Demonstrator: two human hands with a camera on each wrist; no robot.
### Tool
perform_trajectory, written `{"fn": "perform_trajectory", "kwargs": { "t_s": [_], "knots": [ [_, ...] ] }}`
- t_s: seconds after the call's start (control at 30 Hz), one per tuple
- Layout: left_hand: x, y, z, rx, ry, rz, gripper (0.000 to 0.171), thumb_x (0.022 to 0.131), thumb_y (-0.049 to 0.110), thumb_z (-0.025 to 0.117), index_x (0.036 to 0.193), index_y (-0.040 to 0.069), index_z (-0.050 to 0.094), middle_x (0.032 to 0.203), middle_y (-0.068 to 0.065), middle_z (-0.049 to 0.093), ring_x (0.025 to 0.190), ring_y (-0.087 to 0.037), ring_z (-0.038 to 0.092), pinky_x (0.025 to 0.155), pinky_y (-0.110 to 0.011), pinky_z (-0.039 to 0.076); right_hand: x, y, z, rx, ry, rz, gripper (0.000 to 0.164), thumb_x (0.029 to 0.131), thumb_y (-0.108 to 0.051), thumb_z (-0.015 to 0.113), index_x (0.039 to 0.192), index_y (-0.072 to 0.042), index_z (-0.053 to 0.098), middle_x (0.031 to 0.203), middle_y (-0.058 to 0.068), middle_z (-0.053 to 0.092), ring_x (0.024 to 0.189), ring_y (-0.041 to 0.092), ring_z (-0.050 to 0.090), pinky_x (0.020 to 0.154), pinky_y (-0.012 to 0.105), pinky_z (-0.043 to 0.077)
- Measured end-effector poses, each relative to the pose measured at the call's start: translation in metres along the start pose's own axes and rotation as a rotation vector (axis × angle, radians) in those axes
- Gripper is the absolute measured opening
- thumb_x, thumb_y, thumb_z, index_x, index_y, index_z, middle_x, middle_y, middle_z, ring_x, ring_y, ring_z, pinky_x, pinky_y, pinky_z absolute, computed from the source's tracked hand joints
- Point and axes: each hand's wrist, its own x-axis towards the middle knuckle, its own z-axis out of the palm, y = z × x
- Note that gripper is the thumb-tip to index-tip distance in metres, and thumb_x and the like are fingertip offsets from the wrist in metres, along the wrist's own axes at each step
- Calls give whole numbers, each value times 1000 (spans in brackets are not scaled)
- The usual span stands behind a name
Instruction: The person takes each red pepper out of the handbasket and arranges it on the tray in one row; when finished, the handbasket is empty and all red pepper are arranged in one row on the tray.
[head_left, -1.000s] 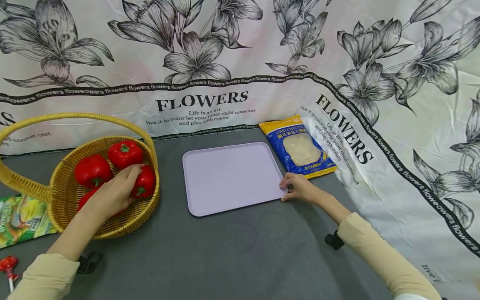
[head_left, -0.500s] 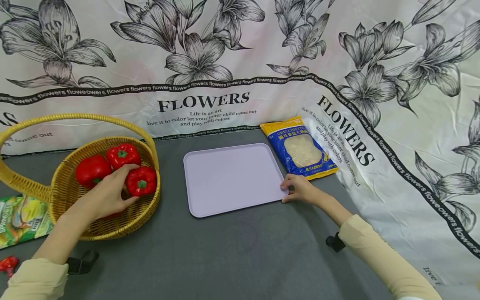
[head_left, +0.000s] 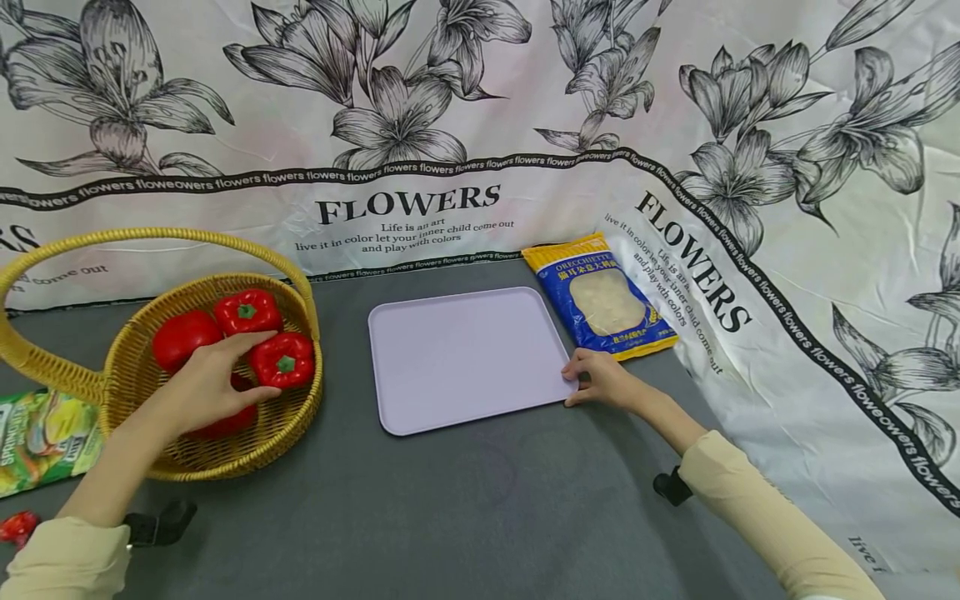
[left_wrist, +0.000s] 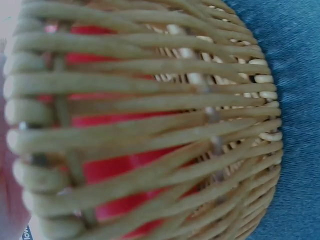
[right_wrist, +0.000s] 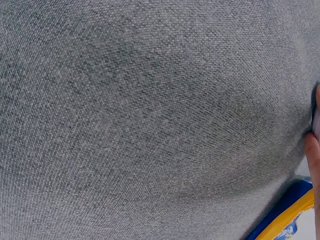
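In the head view my left hand (head_left: pixel 206 383) is over the yellow wicker basket (head_left: pixel 300 425), thumb and fingers spread apart. Its fingertips are at the left side of a red bell pepper (head_left: pixel 283 361), whose green stem faces me. Two more red peppers, a back one (head_left: pixel 247 312) and a left one (head_left: pixel 185 337), lie behind it, and another red pepper (head_left: pixel 228 422) is partly hidden under my hand. At the lilac tray's (head_left: pixel 465 358) near right corner, my right hand (head_left: pixel 602 379) pinches the rim. Through the weave of the basket (left_wrist: pixel 150 135), red shows in the left wrist view.
A blue and yellow pasta bag (head_left: pixel 606 300) lies right of the tray, against the flowered cloth (head_left: pixel 420 225). Left of the basket is a green packet (head_left: pixel 47 437), with a small red wrapped item (head_left: pixel 17 527) nearer. The basket's tall handle (head_left: pixel 172 234) arches over its far side.
My left hand has drawn back to the left, its thumb and fingers parting from the front pepper, which now shows its stem upward. The right hand stays at the tray corner.
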Motion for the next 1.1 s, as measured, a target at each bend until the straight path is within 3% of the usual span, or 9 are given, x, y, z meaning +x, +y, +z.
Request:
{"fn": "perform_trajectory", "kwargs": {
  "t_s": [0.1, 0.2, 0.37, 0.43, 0.53, 0.7, 1.1],
  "knots": [
    [0, 0, -3, -4, -22, -11, 74, 71, 22, 85, 130, -5, 50, 118, -27, 60, 90, -35, 65, 81, -59, 50, 0, 5, 1, 29, 27, -67, 39, 72, -28, 85, 90, 5, 73, 86, 5, 61, 81, 16, 59, 70, 33, 55],
    [0, 0, -5, -18, -59, -36, 74, 74, 26, 83, 132, -2, 48, 111, -24, 64, 79, -27, 62, 78, -56, 52, 0, 4, 1, 38, 27, -65, 40, 72, -28, 85, 90, 5, 73, 86, 5, 61, 81, 15, 59, 69, 33, 56],
    [1, 2, -5, -39, -110, -61, 76, 79, 28, 79, 139, 0, 40, 122, -25, 57, 97, -39, 60, 85, -61, 47, 1, -2, 0, 5, -18, 47, 35, 68, -15, 87, 91, 7, 73, 87, 9, 62, 83, 23, 61, 74, 41, 56],
    [2, 4, -3, -47, -107, -66, 78, 78, 29, 79, 138, -2, 40, 128, -27, 52, 109, -44, 55, 88, -65, 44, 2, -3, 0, -4, -38, 84, 35, 68, -15, 87, 93, 6, 73, 89, 9, 62, 85, 23, 60, 76, 41, 55],
    [4, 6, 0, -62, -91, -92, 81, 76, 34, 81, 137, -3, 42, 128, -26, 53, 111, -43, 54, 89, -65, 43, 2, -4, 0, -9, -56, 112, 35, 70, -15, 86, 94, 6, 73, 91, 9, 62, 87, 23, 60, 78, 40, 55],
    [7, 6, 3, -78, -78, -116, 86, 73, 42, 82, 136, -3, 45, 128, -25, 53, 110, -44, 55, 88, -65, 43, 2, -7, -2, -4, -58, 113, 35, 69, -14, 86, 94, 6, 73, 91, 10, 62, 89, 24, 61, 78, 40, 55],
    [10, 3, 12, -138, -54, -151, 90, 72, 42, 83, 140, 0, 42, 133, -27, 49, 113, -45, 51, 89, -66, 43, 2, -5, -2, 6, -35, 79, 33, 68, -12, 86, 92, 6, 72, 90, 10, 62, 87, 24, 60, 77, 40, 55]
  ]
}}
